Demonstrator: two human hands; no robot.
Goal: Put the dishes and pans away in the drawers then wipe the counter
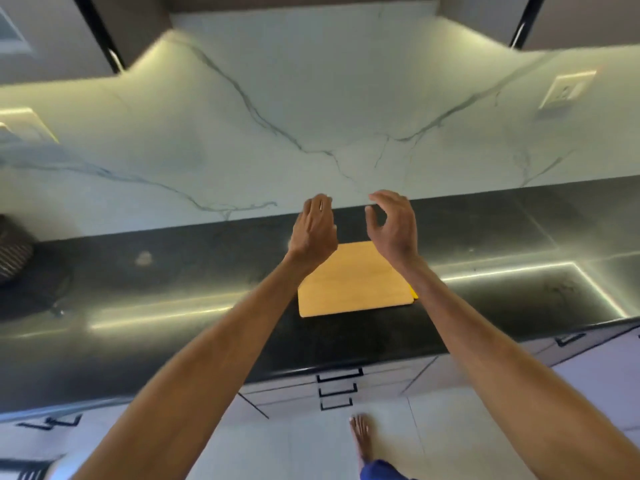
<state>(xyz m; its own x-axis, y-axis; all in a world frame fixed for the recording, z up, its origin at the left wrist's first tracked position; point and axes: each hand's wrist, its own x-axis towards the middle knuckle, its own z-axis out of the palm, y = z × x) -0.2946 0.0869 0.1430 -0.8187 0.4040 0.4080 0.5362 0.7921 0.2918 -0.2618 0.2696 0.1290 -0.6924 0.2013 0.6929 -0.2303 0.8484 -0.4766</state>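
I see a white marble backsplash [311, 116] with grey veins, lit from under the grey upper cabinets [52, 36] above it. A wall socket [568, 89] sits at its right end, a switch plate [24, 124] at its left. Below it lie the black counter [173, 278] and pale floor tiles [294, 445].

Striped object [12, 251] cut by left edge, yellow cloth [353, 289] partly behind both arms [460, 306]
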